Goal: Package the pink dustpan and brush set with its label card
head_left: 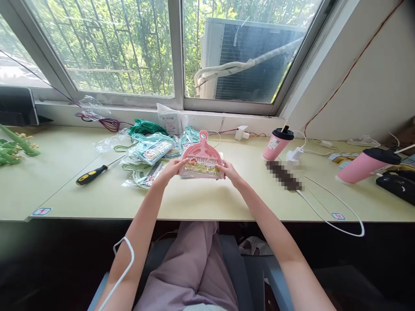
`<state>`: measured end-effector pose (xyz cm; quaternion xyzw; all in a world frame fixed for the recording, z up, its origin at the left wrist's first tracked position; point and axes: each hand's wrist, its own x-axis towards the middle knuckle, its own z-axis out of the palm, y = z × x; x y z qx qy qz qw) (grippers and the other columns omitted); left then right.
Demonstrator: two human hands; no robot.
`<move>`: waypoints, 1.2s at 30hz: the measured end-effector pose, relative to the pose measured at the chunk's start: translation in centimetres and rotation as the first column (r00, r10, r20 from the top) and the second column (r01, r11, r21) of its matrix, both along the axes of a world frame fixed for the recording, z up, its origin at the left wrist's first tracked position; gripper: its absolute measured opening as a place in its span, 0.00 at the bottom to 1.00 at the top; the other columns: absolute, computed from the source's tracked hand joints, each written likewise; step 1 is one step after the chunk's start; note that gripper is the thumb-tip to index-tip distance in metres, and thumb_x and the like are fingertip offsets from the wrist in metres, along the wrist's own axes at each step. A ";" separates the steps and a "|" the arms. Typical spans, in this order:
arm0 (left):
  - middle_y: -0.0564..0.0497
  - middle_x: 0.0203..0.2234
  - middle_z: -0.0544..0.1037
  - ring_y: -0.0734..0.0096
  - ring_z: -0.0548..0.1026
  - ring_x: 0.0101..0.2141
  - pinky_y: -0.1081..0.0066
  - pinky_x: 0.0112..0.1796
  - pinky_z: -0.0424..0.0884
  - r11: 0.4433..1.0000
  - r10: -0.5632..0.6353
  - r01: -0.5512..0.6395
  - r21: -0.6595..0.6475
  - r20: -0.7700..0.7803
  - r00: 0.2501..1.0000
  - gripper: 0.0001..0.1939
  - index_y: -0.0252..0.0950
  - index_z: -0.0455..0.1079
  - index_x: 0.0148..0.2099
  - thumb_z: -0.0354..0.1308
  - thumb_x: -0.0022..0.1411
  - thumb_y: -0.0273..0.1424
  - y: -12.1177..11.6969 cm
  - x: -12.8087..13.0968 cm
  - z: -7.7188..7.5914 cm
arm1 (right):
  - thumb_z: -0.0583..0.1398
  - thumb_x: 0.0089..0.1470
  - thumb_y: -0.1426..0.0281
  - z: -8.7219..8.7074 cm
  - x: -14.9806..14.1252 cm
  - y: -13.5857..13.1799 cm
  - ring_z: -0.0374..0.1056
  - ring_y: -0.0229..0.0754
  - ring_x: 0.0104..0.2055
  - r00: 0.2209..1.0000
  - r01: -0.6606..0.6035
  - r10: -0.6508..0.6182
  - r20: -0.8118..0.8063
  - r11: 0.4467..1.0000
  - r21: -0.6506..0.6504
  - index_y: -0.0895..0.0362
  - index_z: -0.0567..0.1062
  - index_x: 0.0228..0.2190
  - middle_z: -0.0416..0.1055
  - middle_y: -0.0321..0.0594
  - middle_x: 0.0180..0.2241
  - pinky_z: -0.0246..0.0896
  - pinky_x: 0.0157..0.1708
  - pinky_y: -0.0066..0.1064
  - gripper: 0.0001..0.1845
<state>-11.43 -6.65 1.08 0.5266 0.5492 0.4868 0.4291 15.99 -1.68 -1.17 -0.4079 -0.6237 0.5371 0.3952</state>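
Note:
A pink mini dustpan set [202,158] in clear wrapping, with a printed label across its lower part, is held up just above the pale desk [201,203]. My left hand [171,169] grips its left lower corner, fingers closed on the edge. My right hand [228,170] pinches its right lower corner. Behind and to the left lies a pile of teal dustpan sets [152,151] in plastic bags.
A yellow-and-black screwdriver [94,173] lies left of the pile. Green plastic pieces [14,149] sit at the far left. Two pink cups [278,143] [368,165] stand right, with a white cable [337,216], a charger [294,154] and a black object [397,185]. The window sill [129,113] holds bags and wires.

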 end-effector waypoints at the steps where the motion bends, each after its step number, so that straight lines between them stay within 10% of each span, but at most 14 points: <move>1: 0.49 0.19 0.74 0.60 0.76 0.30 0.69 0.29 0.69 1.000 -0.016 0.016 -0.017 -0.016 1.000 0.20 0.35 0.77 0.31 0.65 0.53 0.49 -0.4 -0.7 -0.4 | 0.65 0.45 0.49 -0.3 -0.5 -0.2 0.71 0.40 0.20 0.999 0.003 -0.003 0.034 1.000 0.008 0.55 0.72 0.41 0.76 0.38 0.28 0.47 0.15 0.26 0.28; 9: 0.47 0.23 0.74 0.55 0.74 0.38 0.66 0.38 0.69 0.993 0.116 -0.121 0.005 -0.341 0.933 0.20 0.36 0.74 0.25 0.58 0.58 0.46 1.2 -0.5 -2.8 | 0.60 0.56 0.58 -1.7 -2.1 0.6 0.72 0.46 0.38 0.775 0.163 -0.341 0.533 0.921 0.353 0.52 0.75 0.35 0.79 0.41 0.37 0.58 0.34 0.32 0.11; 20: 0.40 0.60 0.66 0.42 0.60 0.60 0.44 0.60 0.52 0.961 0.249 -0.239 0.139 -0.811 0.530 0.20 0.37 0.77 0.42 0.45 0.69 0.39 3.8 0.6 -3.9 | 0.56 0.62 0.59 -2.3 -3.6 2.8 0.63 0.51 0.57 0.606 0.126 -0.458 0.651 0.863 0.489 0.56 0.73 0.49 0.73 0.50 0.50 0.59 0.51 0.38 0.19; 30: 0.28 0.55 0.72 0.46 0.70 0.56 0.51 0.55 0.62 0.894 0.446 -0.394 0.215 -0.524 0.726 0.26 0.29 0.53 0.65 0.50 0.67 0.30 8.4 2.2 -5.4 | 0.52 0.62 0.57 -2.7 -5.7 5.7 0.57 0.55 0.64 0.641 0.285 -0.437 0.631 0.899 0.332 0.57 0.65 0.59 0.65 0.51 0.62 0.54 0.60 0.49 0.28; 36: 0.30 0.57 0.71 0.50 0.66 0.60 0.55 0.59 0.60 0.907 0.421 -0.360 0.221 -0.515 0.746 0.21 0.29 0.63 0.61 0.47 0.68 0.30 8.8 3.4 -5.7 | 0.54 0.60 0.56 -3.7 -5.0 6.5 0.59 0.55 0.64 0.736 0.383 -0.486 0.471 0.873 0.301 0.55 0.58 0.64 0.63 0.50 0.64 0.51 0.61 0.49 0.34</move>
